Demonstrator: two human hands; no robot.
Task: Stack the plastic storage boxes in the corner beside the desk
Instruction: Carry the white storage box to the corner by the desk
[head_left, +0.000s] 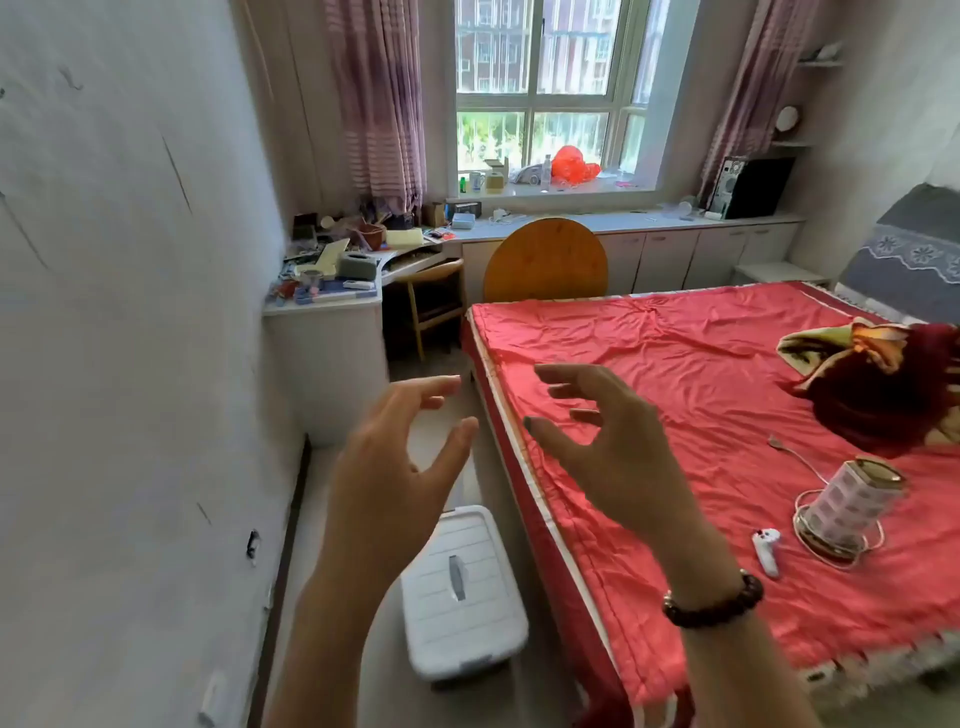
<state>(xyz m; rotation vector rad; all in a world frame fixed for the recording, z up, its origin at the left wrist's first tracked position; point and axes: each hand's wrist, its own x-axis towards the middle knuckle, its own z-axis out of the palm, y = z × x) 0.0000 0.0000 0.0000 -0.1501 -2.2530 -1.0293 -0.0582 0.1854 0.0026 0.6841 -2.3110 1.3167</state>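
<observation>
A white plastic storage box (464, 592) with a ribbed lid and a grey handle stands on the floor between the wall and the bed. My left hand (395, 467) hovers above it, fingers spread, holding nothing. My right hand (608, 441), with a dark bead bracelet on the wrist, is raised over the bed's edge, fingers apart and empty. The white desk (324, 332) stands against the left wall farther on. The floor corner beside it is partly hidden by my left hand.
A bed with a red cover (727, 415) fills the right side and leaves a narrow floor strip along the left wall (130, 364). On the bed lie a tin (847, 504), a white controller (768, 551) and a dark cloth bundle (883, 395). A wooden chair (434, 301) sits under the cluttered desk.
</observation>
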